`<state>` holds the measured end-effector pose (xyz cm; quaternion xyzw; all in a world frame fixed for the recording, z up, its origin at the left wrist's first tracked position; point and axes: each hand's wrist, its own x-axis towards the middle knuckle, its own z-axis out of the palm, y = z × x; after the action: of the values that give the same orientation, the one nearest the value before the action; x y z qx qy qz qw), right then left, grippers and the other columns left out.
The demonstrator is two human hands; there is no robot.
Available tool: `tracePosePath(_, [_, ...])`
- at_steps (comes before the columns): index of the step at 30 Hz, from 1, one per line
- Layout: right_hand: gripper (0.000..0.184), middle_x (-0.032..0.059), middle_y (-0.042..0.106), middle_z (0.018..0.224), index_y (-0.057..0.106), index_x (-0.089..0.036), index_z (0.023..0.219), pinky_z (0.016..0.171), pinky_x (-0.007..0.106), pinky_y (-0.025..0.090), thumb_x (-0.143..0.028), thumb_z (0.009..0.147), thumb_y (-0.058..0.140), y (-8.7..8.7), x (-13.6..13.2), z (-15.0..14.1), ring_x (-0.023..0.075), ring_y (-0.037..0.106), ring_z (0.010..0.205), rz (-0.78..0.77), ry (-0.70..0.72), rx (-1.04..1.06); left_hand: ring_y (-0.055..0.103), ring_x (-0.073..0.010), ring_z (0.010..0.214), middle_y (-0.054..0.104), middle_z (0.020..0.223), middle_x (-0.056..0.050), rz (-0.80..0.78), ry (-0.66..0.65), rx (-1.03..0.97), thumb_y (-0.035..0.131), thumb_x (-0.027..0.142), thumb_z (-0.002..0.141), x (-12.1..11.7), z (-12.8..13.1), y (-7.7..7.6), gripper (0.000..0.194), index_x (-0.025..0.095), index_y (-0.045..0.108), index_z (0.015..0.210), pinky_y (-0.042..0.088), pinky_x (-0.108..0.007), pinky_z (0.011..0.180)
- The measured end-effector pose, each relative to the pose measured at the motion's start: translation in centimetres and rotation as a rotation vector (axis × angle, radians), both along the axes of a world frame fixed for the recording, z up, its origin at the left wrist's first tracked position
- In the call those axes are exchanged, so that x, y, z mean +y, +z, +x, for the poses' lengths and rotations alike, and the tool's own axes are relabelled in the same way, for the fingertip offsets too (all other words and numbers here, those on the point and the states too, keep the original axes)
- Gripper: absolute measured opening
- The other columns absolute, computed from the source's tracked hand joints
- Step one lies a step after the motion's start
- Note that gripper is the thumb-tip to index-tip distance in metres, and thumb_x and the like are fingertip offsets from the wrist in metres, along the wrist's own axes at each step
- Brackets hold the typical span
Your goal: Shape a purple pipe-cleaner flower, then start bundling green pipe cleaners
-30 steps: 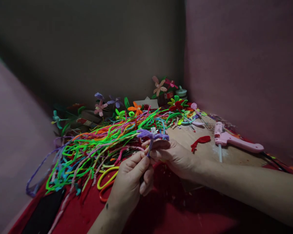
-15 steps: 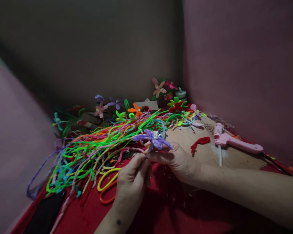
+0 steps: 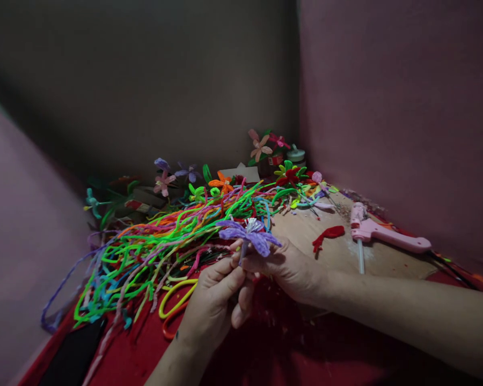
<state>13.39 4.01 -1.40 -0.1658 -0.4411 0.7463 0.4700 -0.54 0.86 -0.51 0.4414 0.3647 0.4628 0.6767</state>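
Observation:
A purple pipe-cleaner flower (image 3: 247, 234) with a white centre is held up in front of me, its petals spread. My left hand (image 3: 221, 287) pinches the flower's stem from below between thumb and fingers. From the right, my right hand (image 3: 284, 265) closes its fingers on the stem just under the petals. The two hands meet at the stem, and the lower stem is hidden by the fingers. Close by my left hand lie the yellow and orange handles (image 3: 177, 300) of what look like scissors.
A heap of coloured pipe cleaners (image 3: 145, 252) spreads left and behind. A pink glue gun (image 3: 394, 236) with a clear stick lies on the brown board (image 3: 301, 233), near a red pipe-cleaner piece (image 3: 328, 234). Finished flowers (image 3: 260, 147) stand at the back. A black flat object (image 3: 72, 354) lies front left.
The flower has tipped slightly, with its petals drooping more to the right. My left hand has turned, and its fingers have shifted on the stem. The camera view has moved slightly.

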Motion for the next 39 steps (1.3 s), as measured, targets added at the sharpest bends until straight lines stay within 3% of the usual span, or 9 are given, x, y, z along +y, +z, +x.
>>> tracePosePath(6, [0.016, -0.0021, 0.057, 0.065, 0.063, -0.015, 0.067, 0.067, 0.024, 0.042, -0.027, 0.068, 0.074, 0.1, 0.0, 0.2, 0.0096, 0.053, 0.063, 0.025, 0.043, 0.016, 0.028, -0.0029, 0.023, 0.044, 0.034, 0.006, 0.008, -0.144, -0.071, 0.061, 0.034, 0.080, 0.3, -0.4, -0.3, 0.020, 0.016, 0.060, 0.072, 0.026, -0.014, 0.029])
tracePosePath(11, [0.028, 0.0005, 0.063, 0.070, 0.067, -0.017, 0.095, 0.061, 0.028, 0.045, -0.032, 0.072, 0.070, 0.0, 0.1, 0.2, 0.0132, 0.058, 0.057, -0.013, 0.070, 0.015, 0.034, -0.0034, 0.031, 0.047, 0.044, 0.005, 0.096, 0.012, 0.210, 0.057, 0.036, 0.082, -0.2, 0.1, 0.5, 0.021, 0.016, 0.060, 0.080, 0.028, -0.015, 0.035])
tracePosePath(13, [0.025, 0.0006, 0.065, 0.074, 0.068, -0.017, 0.091, 0.064, 0.028, 0.045, -0.030, 0.070, 0.072, -0.1, 0.2, 0.1, 0.0132, 0.059, 0.062, -0.029, 0.002, 0.021, 0.044, -0.0061, 0.040, 0.054, 0.053, 0.004, 0.269, 0.160, 0.449, 0.057, 0.034, 0.083, -0.4, 0.4, 0.5, 0.019, 0.016, 0.061, 0.089, 0.035, -0.017, 0.040])
tracePosePath(17, [0.018, -0.0013, 0.065, 0.074, 0.070, -0.018, 0.081, 0.072, 0.026, 0.043, -0.027, 0.066, 0.076, -0.3, 0.2, -0.1, 0.0127, 0.057, 0.073, -0.028, -0.148, -0.008, 0.063, -0.0138, 0.064, 0.068, 0.080, -0.003, 0.850, 0.387, 0.970, 0.054, 0.021, 0.084, -0.5, 0.3, -0.8, 0.018, 0.018, 0.058, 0.101, 0.046, -0.022, 0.059])
tracePosePath(21, [0.019, -0.0003, 0.066, 0.077, 0.071, -0.018, 0.081, 0.077, 0.028, 0.042, -0.030, 0.067, 0.075, -0.2, 0.0, -0.2, 0.0142, 0.057, 0.076, 0.027, -0.168, -0.038, 0.060, -0.0125, 0.054, 0.065, 0.070, -0.003, 1.149, 0.468, 1.231, 0.049, 0.013, 0.085, -0.3, -0.3, -1.8, 0.010, 0.017, 0.057, 0.089, 0.042, -0.022, 0.052])
tracePosePath(24, [0.022, 0.0002, 0.066, 0.076, 0.072, -0.018, 0.080, 0.076, 0.030, 0.043, -0.033, 0.065, 0.077, -0.1, -0.2, -0.2, 0.0156, 0.058, 0.076, 0.040, -0.171, -0.042, 0.054, -0.0100, 0.051, 0.058, 0.063, 0.001, 1.068, 0.427, 1.144, 0.045, 0.013, 0.087, -0.3, -0.4, -1.5, 0.012, 0.018, 0.056, 0.086, 0.040, -0.020, 0.051])
tracePosePath(29, [0.026, 0.0006, 0.064, 0.069, 0.071, -0.021, 0.084, 0.069, 0.031, 0.046, -0.042, 0.069, 0.072, -0.1, -0.2, 0.0, 0.0170, 0.060, 0.071, 0.081, -0.093, -0.048, 0.045, -0.0077, 0.050, 0.048, 0.056, 0.005, 0.645, 0.366, 0.779, 0.049, 0.021, 0.086, -0.8, 0.4, -0.1, 0.013, 0.019, 0.058, 0.078, 0.037, -0.017, 0.050])
tracePosePath(34, [0.031, 0.0010, 0.064, 0.068, 0.069, -0.019, 0.083, 0.066, 0.030, 0.049, -0.046, 0.070, 0.070, 0.3, 0.0, 0.2, 0.0162, 0.061, 0.068, 0.180, 0.024, -0.049, 0.040, -0.0065, 0.048, 0.046, 0.055, 0.005, 0.397, 0.321, 0.464, 0.059, 0.028, 0.081, -0.7, 0.6, 0.0, 0.015, 0.017, 0.059, 0.070, 0.033, -0.018, 0.046])
tracePosePath(39, [0.024, 0.0002, 0.066, 0.076, 0.070, -0.017, 0.076, 0.079, 0.030, 0.048, -0.037, 0.065, 0.076, 0.9, 0.2, 0.4, 0.0144, 0.061, 0.077, 0.235, -0.097, -0.070, 0.034, -0.0041, 0.049, 0.043, 0.056, 0.005, 0.157, 0.261, 0.202, 0.066, 0.031, 0.076, -0.3, -0.1, -0.4, 0.017, 0.016, 0.060, 0.071, 0.027, -0.016, 0.045])
